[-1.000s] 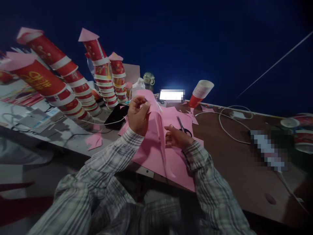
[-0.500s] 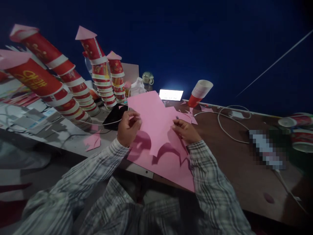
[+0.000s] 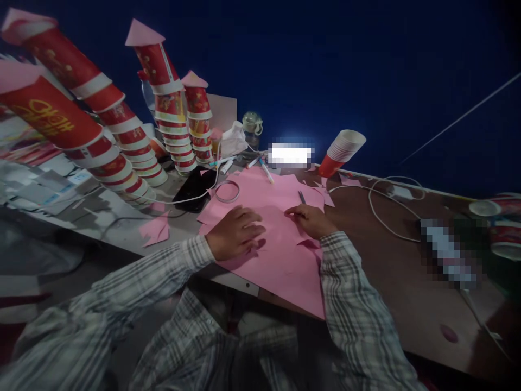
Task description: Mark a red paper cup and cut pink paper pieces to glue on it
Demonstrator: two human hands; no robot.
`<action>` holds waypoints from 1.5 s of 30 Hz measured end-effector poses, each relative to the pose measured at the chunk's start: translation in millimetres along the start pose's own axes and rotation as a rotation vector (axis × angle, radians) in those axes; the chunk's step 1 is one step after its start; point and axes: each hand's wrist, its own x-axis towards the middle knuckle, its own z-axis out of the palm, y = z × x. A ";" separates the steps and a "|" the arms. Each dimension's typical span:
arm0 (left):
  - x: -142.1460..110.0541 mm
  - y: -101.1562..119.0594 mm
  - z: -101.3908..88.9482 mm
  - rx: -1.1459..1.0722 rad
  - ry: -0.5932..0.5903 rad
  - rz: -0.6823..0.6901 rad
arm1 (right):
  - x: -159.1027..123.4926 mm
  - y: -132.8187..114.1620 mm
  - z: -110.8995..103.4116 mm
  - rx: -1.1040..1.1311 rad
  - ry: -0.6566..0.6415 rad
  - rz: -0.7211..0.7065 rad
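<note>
Pink paper (image 3: pixel 280 271) lies flat on the table under both hands, with several sheets overlapping. My left hand (image 3: pixel 236 233) is over it, fingers loosely spread and holding nothing; whether the fingertips touch the paper I cannot tell. My right hand (image 3: pixel 311 221) is closed at the paper's right side. Dark pointed blades of scissors (image 3: pixel 302 197) stick out above that hand; their handles are hidden in it. A grey ring (image 3: pixel 227 191) and a marker (image 3: pixel 267 172) rest on the paper's far part.
Several red-and-white paper-cup towers (image 3: pixel 169 103) with pink cone tops stand at left. A black phone (image 3: pixel 194 190) and paper scraps (image 3: pixel 157 231) lie nearby. Stacked cups (image 3: pixel 342 152) lean at the back, beside a blurred bright screen (image 3: pixel 290 155). A white cable (image 3: pixel 376 217) loops at right.
The pink sheet held up between both hands is now down on the table, uncovering the ring and markers. My left hand has let go, opened and moved right and lower.
</note>
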 end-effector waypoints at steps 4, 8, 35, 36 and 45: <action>1.4 -14.9 15.1 0.136 -0.234 0.070 | 0.8 1.5 -4.8 0.024 0.044 0.027; -5.6 -19.9 18.0 0.201 -0.339 0.051 | -8.5 9.9 -24.9 0.075 0.165 0.116; -1.3 -82.4 -1.0 0.483 0.010 -0.404 | -6.9 -33.0 63.1 -0.457 -0.034 -0.133; -0.3 -86.0 0.7 0.505 0.005 -0.411 | -6.6 -33.0 63.1 -0.458 -0.033 -0.136; 9.1 -69.0 -11.7 0.507 0.078 -0.257 | -6.6 -30.6 66.5 -0.403 -0.011 -0.147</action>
